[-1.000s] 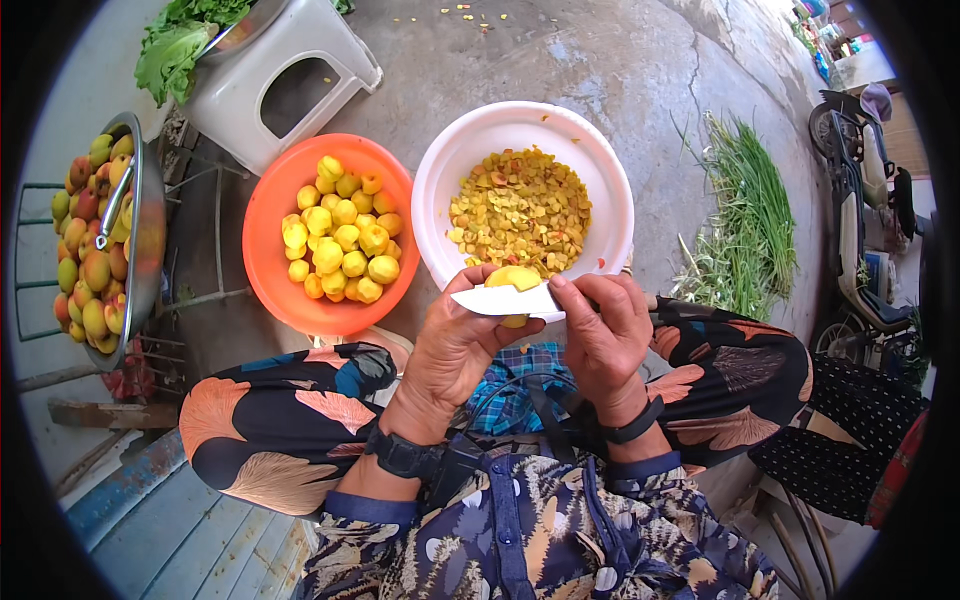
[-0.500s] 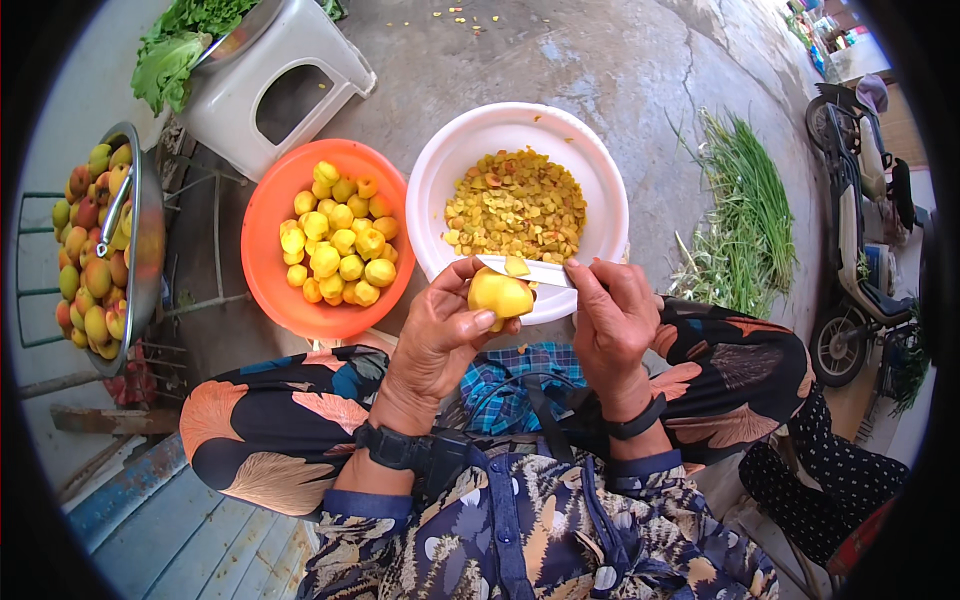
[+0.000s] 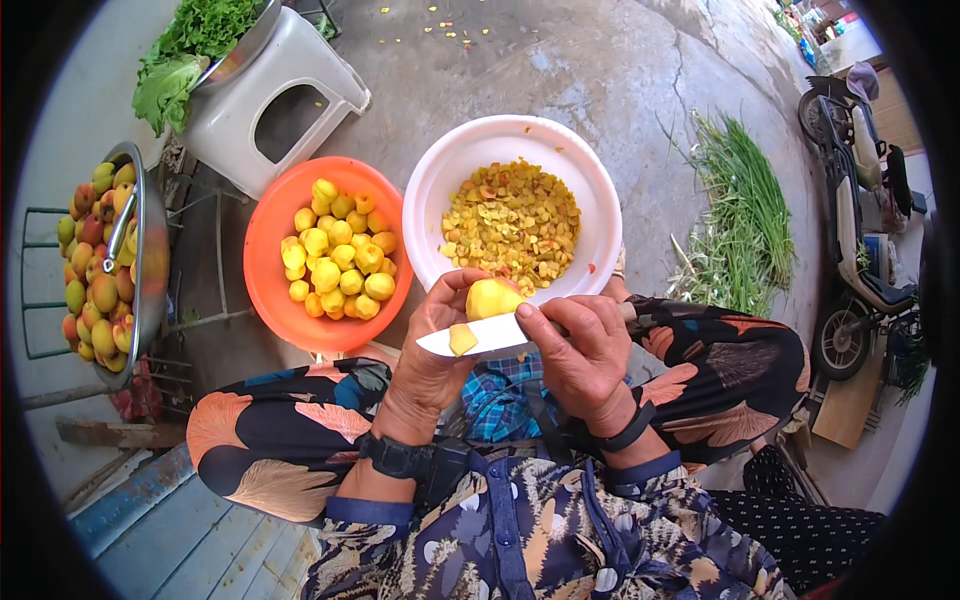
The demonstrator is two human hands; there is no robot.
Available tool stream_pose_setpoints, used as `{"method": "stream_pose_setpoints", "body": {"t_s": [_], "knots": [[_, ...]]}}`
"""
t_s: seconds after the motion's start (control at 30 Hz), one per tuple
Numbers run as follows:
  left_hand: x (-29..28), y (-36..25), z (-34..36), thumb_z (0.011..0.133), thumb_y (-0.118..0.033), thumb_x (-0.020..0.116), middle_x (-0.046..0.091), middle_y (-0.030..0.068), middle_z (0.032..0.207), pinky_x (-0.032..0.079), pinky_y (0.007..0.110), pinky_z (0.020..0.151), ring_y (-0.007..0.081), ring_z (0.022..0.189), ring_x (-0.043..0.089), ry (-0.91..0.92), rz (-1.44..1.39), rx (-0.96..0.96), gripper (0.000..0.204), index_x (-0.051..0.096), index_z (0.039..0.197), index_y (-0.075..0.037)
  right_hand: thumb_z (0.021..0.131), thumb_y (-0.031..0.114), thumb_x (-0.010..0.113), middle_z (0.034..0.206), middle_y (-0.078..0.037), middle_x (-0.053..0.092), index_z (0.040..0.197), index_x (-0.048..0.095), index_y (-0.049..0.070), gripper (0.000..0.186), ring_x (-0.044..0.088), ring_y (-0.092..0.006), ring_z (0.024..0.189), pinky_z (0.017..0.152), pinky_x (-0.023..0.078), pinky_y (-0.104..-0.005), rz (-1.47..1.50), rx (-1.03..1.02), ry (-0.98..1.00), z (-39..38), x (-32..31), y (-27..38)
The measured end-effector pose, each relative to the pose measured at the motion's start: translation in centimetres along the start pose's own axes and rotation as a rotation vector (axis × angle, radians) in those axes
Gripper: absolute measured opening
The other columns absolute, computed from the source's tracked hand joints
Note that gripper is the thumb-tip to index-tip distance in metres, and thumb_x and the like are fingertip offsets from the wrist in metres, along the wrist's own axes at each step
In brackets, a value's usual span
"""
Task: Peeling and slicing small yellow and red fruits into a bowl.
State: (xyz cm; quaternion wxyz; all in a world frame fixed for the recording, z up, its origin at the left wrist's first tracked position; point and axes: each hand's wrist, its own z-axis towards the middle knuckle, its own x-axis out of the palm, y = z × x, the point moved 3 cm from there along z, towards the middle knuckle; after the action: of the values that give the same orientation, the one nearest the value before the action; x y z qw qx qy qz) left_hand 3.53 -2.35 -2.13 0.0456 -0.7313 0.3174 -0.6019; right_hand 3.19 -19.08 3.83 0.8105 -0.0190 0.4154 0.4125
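A yellow, mostly peeled peach point(image 3: 494, 296) sits in my left hand point(image 3: 428, 342), fingers curled round it over the near rim of the white basin point(image 3: 437, 162). My right hand point(image 3: 588, 348) grips a knife point(image 3: 495, 334), its pale blade lying across the near side of the peach and pointing left. A slice of peel point(image 3: 462, 340) rests on the blade near its tip. Inside the white basin is a heap of yellow and reddish peel pieces point(image 3: 515, 220). Left of it, an orange basin point(image 3: 268, 205) holds many peeled yellow peaches point(image 3: 342, 252).
Unpeeled peaches point(image 3: 98, 265) fill a metal bowl point(image 3: 150, 260) on a rack at far left. Leafy greens point(image 3: 170, 90) and a bowl sit on a white stool point(image 3: 235, 120). Green stalks point(image 3: 742, 220) lie on the concrete floor at right, before a parked scooter point(image 3: 860, 220).
The knife has come from the far side of the peach to its near side, carrying the peel slice. My right hand has moved left and nearer; the view has shifted slightly.
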Motion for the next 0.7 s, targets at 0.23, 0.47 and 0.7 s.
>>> {"method": "stream_pose_setpoints", "body": {"t_s": [0.23, 0.47, 0.7], "knots": [[0.2, 0.1, -0.2, 0.070, -0.007, 0.091, 0.064, 0.0128, 0.129, 0.057, 0.035, 0.102, 0.0233, 0.120, 0.064, -0.103, 0.044, -0.056, 0.077, 0.049, 0.134, -0.004, 0.068, 0.002, 0.070, 0.096, -0.008, 0.066, 0.116, 0.076, 0.005, 0.048, 0.065, -0.0254, 0.082, 0.070, 0.051, -0.0381, -0.037, 0.044, 0.001, 0.1, -0.1, -0.8], [0.3, -0.1, 0.4, 0.071, -0.001, 0.088, 0.063, 0.0141, 0.131, 0.053, 0.038, 0.108, 0.0247, 0.125, 0.061, -0.008, 0.005, 0.005, 0.074, 0.050, 0.133, -0.004, 0.068, 0.003, 0.069, 0.093, -0.009, 0.066, 0.114, 0.076, 0.004, 0.046, 0.065, -0.0261, 0.080, 0.069, 0.051, -0.0387, 0.006, 0.058, -0.020, -0.1, 0.0, -0.9], [0.3, -0.5, 0.1, 0.074, -0.005, 0.084, 0.061, 0.0190, 0.133, 0.052, 0.042, 0.106, 0.0289, 0.126, 0.060, -0.028, 0.120, 0.010, 0.072, 0.047, 0.136, -0.004, 0.069, 0.001, 0.070, 0.092, -0.010, 0.066, 0.110, 0.076, 0.003, 0.042, 0.064, -0.0271, 0.078, 0.067, 0.052, -0.0385, -0.009, 0.130, -0.032, -0.2, 0.0, -1.8]]}}
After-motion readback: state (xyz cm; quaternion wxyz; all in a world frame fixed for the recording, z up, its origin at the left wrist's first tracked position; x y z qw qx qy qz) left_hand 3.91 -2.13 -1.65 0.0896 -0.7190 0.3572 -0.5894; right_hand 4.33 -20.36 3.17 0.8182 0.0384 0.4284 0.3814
